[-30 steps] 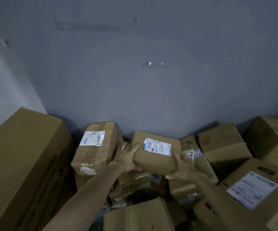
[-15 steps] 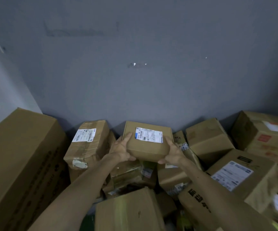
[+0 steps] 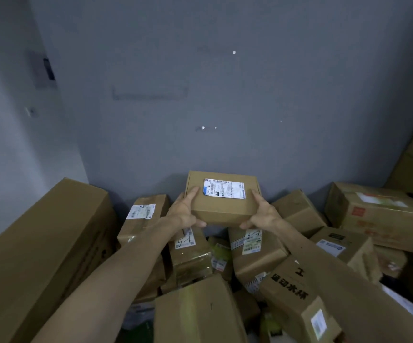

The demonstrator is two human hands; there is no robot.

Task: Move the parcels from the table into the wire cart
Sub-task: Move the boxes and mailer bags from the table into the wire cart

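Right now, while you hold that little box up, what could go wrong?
1. The small box is held only at its near edges by the left hand and right hand, so it might slip and drop.
2. The taped parcel just beneath lies tilted, so it could slide if nudged.
3. The cart is not in view, so turning with the box may mean bumping something.

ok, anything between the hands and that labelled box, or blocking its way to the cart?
Nothing between: left hand and right hand grip the box directly, above the pile. No cart in view, so path unknown.
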